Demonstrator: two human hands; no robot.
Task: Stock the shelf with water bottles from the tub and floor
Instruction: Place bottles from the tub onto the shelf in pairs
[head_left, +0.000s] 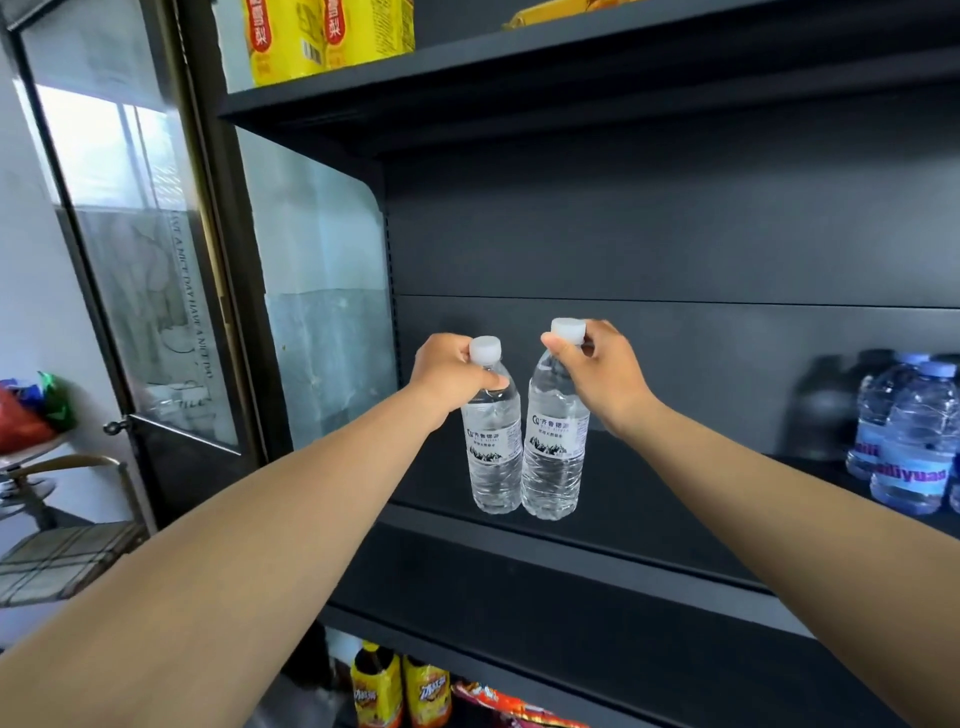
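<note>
Two clear water bottles with white caps and white labels hang side by side over the front of the dark middle shelf (649, 499). My left hand (449, 371) grips the neck of the left bottle (493, 452) just under its cap. My right hand (605, 374) pinches the right bottle (556, 452) at its cap and neck. Both bottles are upright, nearly touching, their bases level with the shelf's front edge. Whether they rest on the shelf I cannot tell.
Several blue-capped water bottles (914, 441) stand at the right end of the same shelf. Yellow drink cartons (311, 36) sit on the shelf above, orange drink bottles (400, 691) and snack packs below. A glass door (145, 260) and a chair (67, 551) are at the left.
</note>
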